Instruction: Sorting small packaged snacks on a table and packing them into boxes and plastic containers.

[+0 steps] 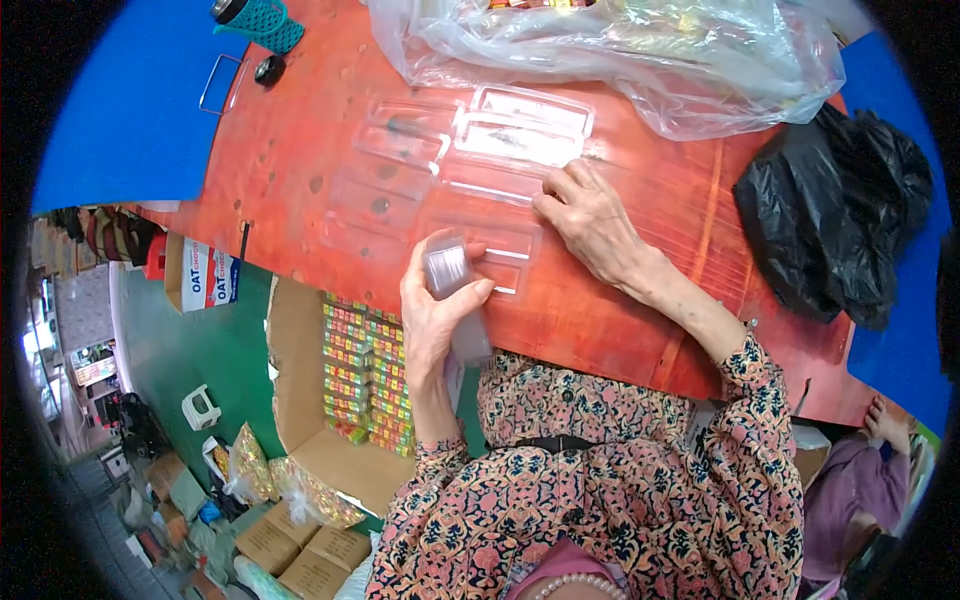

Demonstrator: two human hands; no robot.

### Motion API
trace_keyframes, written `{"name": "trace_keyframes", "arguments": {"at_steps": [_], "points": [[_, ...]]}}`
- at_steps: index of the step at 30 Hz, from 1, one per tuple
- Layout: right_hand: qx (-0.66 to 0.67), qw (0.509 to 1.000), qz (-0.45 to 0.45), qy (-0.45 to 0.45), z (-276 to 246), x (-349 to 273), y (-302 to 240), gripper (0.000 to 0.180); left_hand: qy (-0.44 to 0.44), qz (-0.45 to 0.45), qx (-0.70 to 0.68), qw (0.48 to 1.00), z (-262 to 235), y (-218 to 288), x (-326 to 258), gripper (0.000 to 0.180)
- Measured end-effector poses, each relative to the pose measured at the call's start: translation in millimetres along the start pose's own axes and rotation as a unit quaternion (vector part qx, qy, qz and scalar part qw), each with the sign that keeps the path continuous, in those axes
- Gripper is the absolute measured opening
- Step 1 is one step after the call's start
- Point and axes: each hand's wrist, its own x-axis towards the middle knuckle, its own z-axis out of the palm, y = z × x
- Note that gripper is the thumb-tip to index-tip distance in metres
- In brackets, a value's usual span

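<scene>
Left hand (432,312): fingers closed around a small clear packet (448,270), held at the table's near edge.
Right hand (590,215): just right of the packet, flat on a clear tray (500,250), fingers spread, clasping nothing.
Trays (470,150): more clear ones lie edge to edge beyond both hands (some overlapping).
Table (300,140): bare red wood left of the trays, free up to its edge.
Black bag (835,215): well right of the right hand.
Clear bag (620,45): farthest, past the trays.
Box (365,375): below the left hand, on the floor.
</scene>
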Motion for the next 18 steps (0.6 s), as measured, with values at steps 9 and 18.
{"name": "trace_keyframes", "arguments": {"at_steps": [9,18], "points": [[0.148,0.98,0.103,0.079,-34.0,11.1,1.2,0.012,-0.038,-0.009,-0.199,0.979,3.5,-0.5,-1.8,0.049],[0.544,0.781,0.269,-0.151,-68.6,-14.2,-43.4,0.013,-0.032,-0.052,-0.315,0.947,60.1,-7.3,0.0,0.038]]}}
